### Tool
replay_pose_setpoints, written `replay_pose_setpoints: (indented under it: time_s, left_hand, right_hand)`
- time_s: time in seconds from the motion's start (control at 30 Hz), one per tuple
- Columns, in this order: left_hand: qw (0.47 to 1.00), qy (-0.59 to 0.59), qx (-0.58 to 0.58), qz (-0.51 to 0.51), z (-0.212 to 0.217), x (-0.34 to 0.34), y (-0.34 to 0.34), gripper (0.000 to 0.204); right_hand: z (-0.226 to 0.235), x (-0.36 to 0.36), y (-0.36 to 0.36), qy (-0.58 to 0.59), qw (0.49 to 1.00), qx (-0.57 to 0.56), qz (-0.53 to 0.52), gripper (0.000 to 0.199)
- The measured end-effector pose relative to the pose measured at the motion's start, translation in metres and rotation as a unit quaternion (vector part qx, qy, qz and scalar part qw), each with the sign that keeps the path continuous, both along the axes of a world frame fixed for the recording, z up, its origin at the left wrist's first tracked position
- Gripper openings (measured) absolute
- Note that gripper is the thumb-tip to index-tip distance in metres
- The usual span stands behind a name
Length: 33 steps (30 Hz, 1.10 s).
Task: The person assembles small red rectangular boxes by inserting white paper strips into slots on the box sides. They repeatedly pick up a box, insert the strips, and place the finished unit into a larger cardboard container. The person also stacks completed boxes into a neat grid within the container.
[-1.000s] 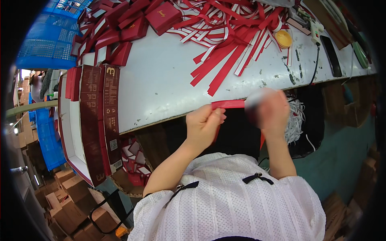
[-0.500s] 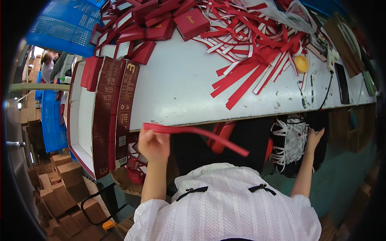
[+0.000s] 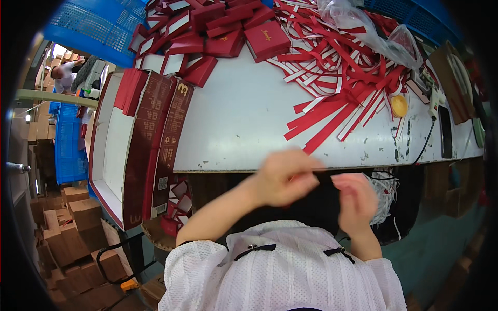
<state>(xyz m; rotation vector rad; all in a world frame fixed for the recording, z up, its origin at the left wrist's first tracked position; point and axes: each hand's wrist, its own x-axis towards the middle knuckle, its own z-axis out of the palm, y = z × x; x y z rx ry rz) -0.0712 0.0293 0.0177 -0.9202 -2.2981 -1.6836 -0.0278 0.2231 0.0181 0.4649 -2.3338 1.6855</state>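
Observation:
My left hand (image 3: 290, 179) is over the table's front edge, its fingers curled and blurred by motion. What it holds, if anything, is hidden; no red strip shows plainly in it. Close to its right, just short of the edge, is my right hand (image 3: 358, 199). Its fingers are bent and pressed together, and anything between them is too small to make out. A gap separates the two hands. Beyond them, red-and-white ribbon strips (image 3: 324, 122) lie fanned out from a large tangled pile on the white table (image 3: 233, 124).
Small red boxes (image 3: 267, 40) are heaped at the far left. A long open maroon carton (image 3: 111, 147) stands at the table's left end. A bundle of white strips (image 3: 383, 199) sits below the edge at right. A yellow round container (image 3: 399, 105) and a dark phone (image 3: 445, 132) lie at right.
My left hand has moved right and its red strip no longer shows plainly. My right hand has come left from beside the white strips, so both hands are now close together.

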Motion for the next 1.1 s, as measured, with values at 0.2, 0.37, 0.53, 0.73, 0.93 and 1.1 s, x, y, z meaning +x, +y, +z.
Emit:
replay_pose_setpoints:
  time_s: [0.2,0.37,0.53,0.73,0.93,1.1]
  left_hand:
    - [0.799,0.158,-0.363,0.453,-0.077,-0.143,-0.152,0.046]
    - [0.782,0.086,-0.403,0.468,-0.071,-0.167,-0.174,0.033]
    - [0.809,0.042,-0.396,0.432,-0.057,-0.129,-0.143,0.021]
    - [0.897,-0.204,0.287,0.269,-0.024,-0.071,-0.121,0.017]
    - [0.637,-0.409,0.653,0.013,0.01,-0.012,-0.057,0.029]
    - [0.613,-0.478,0.622,-0.09,0.015,0.02,-0.022,0.039]
  right_hand:
    - [0.003,0.006,0.041,-0.137,0.916,-0.375,0.024,0.028]
    - [-0.019,0.016,0.028,-0.238,0.899,-0.366,-0.001,0.026]
    - [-0.021,0.013,0.01,-0.309,0.885,-0.346,0.043,0.025]
    - [-0.011,0.005,-0.015,-0.396,0.866,-0.264,0.15,0.022]
    - [0.003,-0.033,-0.031,-0.332,0.908,-0.239,0.087,0.02]
    - [0.007,-0.049,-0.024,-0.265,0.888,-0.371,0.062,0.015]
